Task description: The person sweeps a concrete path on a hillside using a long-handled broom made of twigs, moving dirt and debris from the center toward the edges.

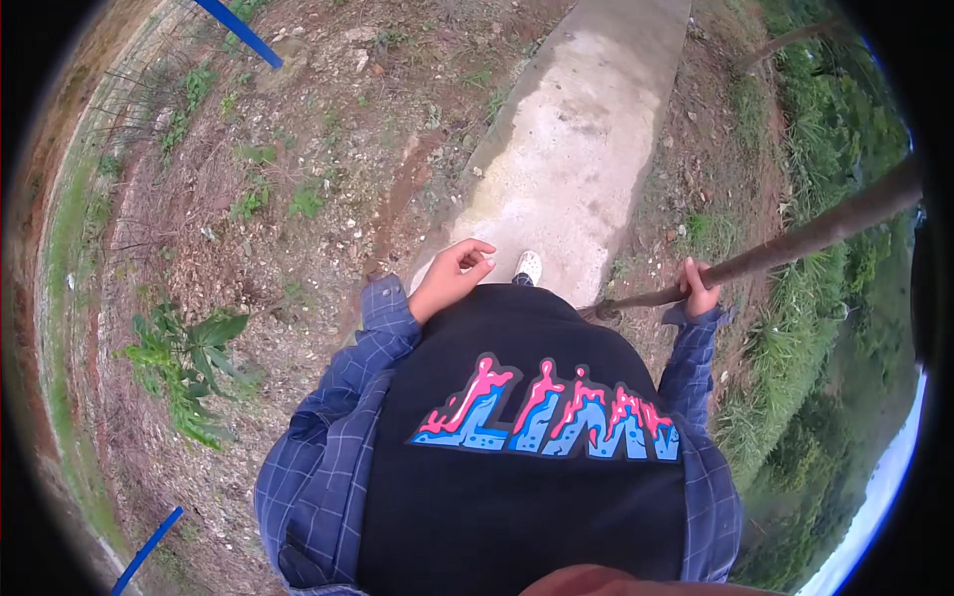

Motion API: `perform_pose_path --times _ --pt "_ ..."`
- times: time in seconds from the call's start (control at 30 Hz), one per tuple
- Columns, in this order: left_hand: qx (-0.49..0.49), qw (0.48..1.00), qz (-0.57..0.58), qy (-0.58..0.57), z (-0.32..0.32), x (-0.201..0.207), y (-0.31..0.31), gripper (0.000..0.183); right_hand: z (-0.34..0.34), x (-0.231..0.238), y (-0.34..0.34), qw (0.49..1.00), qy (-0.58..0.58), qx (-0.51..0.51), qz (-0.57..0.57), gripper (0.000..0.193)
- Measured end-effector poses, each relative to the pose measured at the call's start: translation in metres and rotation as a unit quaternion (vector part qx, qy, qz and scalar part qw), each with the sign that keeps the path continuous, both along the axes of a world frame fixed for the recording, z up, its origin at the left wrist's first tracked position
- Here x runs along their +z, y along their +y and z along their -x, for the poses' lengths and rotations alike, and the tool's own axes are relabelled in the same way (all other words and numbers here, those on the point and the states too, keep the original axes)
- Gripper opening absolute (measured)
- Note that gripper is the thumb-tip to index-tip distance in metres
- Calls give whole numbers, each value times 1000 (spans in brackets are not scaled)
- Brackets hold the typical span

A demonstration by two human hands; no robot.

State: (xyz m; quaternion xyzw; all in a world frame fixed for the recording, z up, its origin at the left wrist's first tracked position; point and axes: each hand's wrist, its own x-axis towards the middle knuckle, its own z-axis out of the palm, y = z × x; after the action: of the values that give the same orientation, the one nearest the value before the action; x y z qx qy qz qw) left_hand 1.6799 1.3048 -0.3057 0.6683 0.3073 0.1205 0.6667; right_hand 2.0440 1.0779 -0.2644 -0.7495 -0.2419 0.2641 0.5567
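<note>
My left hand (pixel 455 279) is held in front of my waist at the left edge of the pale path. Its fingers are loosely bent, with a gap between them and the thumb, and nothing is in it. Off to my right side, my right hand (pixel 702 289) is closed around a slim brown wooden pole (pixel 795 243). The pole's thin lower end meets the ground beside the path, and its thicker upper part runs out toward the right rim. Part of the grip is hidden behind the fingers. Both arms wear blue checked sleeves over a dark printed top.
A concrete path (pixel 573 129) leads ahead, with one light shoe (pixel 530 265) on it. Stony soil lies to the left, with a leafy plant (pixel 199 372) and a blue post (pixel 238 33). Another blue post (pixel 147 551) stands at lower left. Tall grass (pixel 785 363) slopes away at right.
</note>
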Motion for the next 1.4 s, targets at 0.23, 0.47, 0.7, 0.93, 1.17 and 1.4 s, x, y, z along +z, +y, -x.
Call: perform_pose_path --times 0.23,0.47,0.7,0.93,1.17,1.4 --pt "-105 955 -247 -123 -181 15 -7 47 -26 23 60 958 54 170 -224 32" --pt "-206 938 -259 -105 -326 31 15 23 -57 82 103 943 -97 247 -201 20" --pt "-257 924 -282 -24 -369 -60 65 13 -126 109 66 909 18 193 -369 39" --pt "-338 906 -249 -54 -493 -79 138 14 -214 157 131 897 -26 191 -399 47" --pt "-243 935 -238 -95 -648 -146 248 20 -287 136 260 915 -172 232 -280 32" --pt "-211 934 -285 -51 -666 -184 256 19 -387 97 273 940 -53 261 -213 29"
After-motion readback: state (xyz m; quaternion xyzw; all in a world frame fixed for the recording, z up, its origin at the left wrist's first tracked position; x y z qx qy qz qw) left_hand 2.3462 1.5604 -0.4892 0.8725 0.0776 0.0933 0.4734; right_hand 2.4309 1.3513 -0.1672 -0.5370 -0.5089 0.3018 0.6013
